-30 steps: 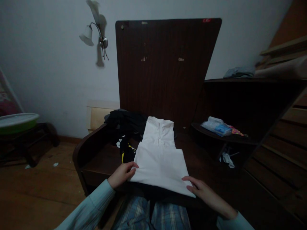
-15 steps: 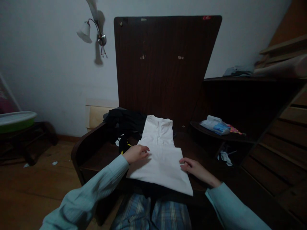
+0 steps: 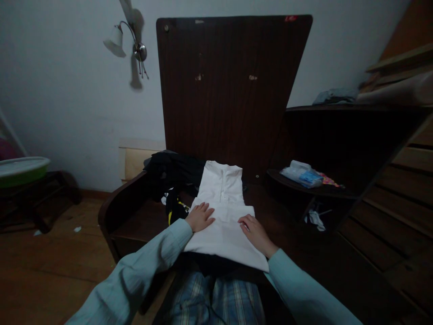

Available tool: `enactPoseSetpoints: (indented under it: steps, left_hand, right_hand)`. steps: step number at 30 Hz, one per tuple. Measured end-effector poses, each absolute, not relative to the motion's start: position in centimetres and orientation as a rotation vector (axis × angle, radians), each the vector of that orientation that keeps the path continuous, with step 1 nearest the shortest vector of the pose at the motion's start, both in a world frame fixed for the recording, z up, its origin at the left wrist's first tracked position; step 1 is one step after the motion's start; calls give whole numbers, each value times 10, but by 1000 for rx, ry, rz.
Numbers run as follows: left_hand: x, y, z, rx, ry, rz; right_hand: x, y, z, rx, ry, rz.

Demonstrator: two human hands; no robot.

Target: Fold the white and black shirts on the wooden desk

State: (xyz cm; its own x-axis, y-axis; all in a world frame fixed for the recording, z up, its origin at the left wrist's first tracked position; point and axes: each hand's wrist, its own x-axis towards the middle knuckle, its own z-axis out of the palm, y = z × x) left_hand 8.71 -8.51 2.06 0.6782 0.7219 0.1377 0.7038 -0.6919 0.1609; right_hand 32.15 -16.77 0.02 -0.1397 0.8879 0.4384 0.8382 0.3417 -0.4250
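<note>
A white shirt (image 3: 223,234) lies partly folded on the dark wooden desk, its collar and front placket at the far end and its lower part folded up across the body. My left hand (image 3: 200,217) rests flat on the left of the folded part, fingers spread. On the right side of the same fold, my right hand (image 3: 254,231) touches the cloth with loosely bent fingers, holding nothing that I can see. Just beyond my left hand is a black cloth item with yellow and white marks (image 3: 176,207).
Dark clothes (image 3: 179,169) are heaped at the back left of the desk. A tall dark panel (image 3: 230,99) stands behind. A plastic packet (image 3: 304,175) sits on the right shelf (image 3: 284,181). A green basin (image 3: 23,174) rests on a stool at far left.
My left hand has come down from above the shirt and flattened onto it. My right hand has moved left from the shirt's edge onto the folded part.
</note>
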Motion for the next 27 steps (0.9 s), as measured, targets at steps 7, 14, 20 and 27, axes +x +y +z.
enactPoseSetpoints:
  steps: [7, 14, 20, 27]
  left_hand:
    - [86, -88, 22, 2782, 1237, 314]
    - [86, -88, 18, 2770, 1226, 395]
    - [81, -63, 28, 2626, 1096, 331]
    - [78, 4, 60, 2210, 1257, 503]
  right_hand:
    - [319, -165, -3, -1488, -1958, 91]
    - [319, -168, 0, -1471, -1936, 114]
    - [318, -166, 0, -1473, -1938, 97]
    - [316, -167, 1, -1476, -1928, 109]
